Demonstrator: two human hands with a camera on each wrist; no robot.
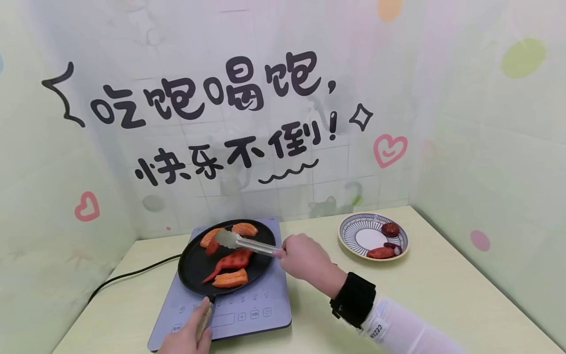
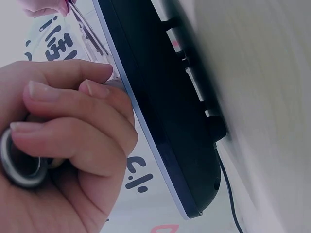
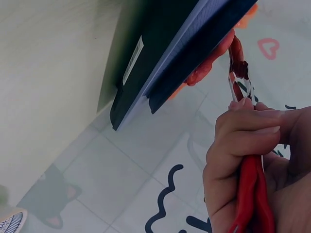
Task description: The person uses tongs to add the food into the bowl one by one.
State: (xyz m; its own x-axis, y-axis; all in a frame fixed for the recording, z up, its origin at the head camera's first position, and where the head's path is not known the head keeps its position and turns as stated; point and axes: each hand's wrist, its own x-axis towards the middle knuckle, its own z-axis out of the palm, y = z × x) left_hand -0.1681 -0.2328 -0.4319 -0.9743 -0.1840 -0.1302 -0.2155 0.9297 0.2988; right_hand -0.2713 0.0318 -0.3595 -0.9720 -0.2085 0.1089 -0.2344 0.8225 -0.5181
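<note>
My left hand (image 1: 187, 330) grips the handle (image 1: 204, 320) of a black frying pan (image 1: 191, 268), fingers curled round it; a metal ring at the handle's end (image 2: 22, 177) shows in the left wrist view. My right hand (image 1: 305, 259) holds metal tongs (image 1: 261, 247) with red grips (image 3: 251, 194). Over the pan's far left part, the tongs' tips pinch a dark red piece of meat (image 3: 237, 54). In the pan lie a long red meat piece (image 1: 235, 260) and orange, salmon-like pieces, one at the front (image 1: 231, 279) and others at the back (image 1: 244, 229).
Under the pan is a flat induction cooker (image 1: 276, 314), its black cable (image 1: 132, 272) running off left. A patterned plate (image 1: 369, 239) with several red meat-like pieces (image 1: 381, 252) stands at the right. Printed curtain walls (image 1: 265, 206) border the pale table (image 1: 327, 314).
</note>
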